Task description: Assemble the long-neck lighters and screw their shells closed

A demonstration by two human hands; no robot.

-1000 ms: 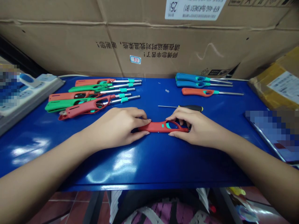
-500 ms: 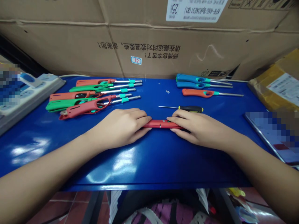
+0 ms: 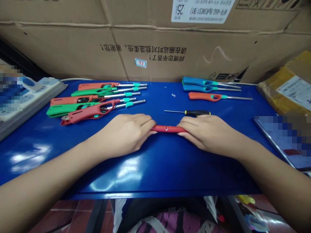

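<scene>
Between my two hands is a red lighter handle (image 3: 167, 129), held level just above the blue table. My left hand (image 3: 132, 132) pinches its left end, and my right hand (image 3: 206, 134) grips its right end. Only the narrow middle of the handle shows, with a small notch; both ends are hidden by my fingers. Just beyond my right hand lies a screwdriver (image 3: 195, 113) with a black and yellow handle, its shaft pointing left. Past my left hand, a red long-nosed lighter (image 3: 89, 111) lies nearest in a group of several red and green ones.
Two blue lighters (image 3: 200, 88) and an orange lighter (image 3: 204, 96) lie at the back right. Small screws (image 3: 173, 95) are near the middle. A power strip (image 3: 31, 97) stands left, a phone (image 3: 279, 142) right. A large cardboard box (image 3: 150, 38) borders the back.
The red handle has been turned slightly in my hands, so the gap and green part seen on it before hardly show now. Both hands stay gripped at its ends.
</scene>
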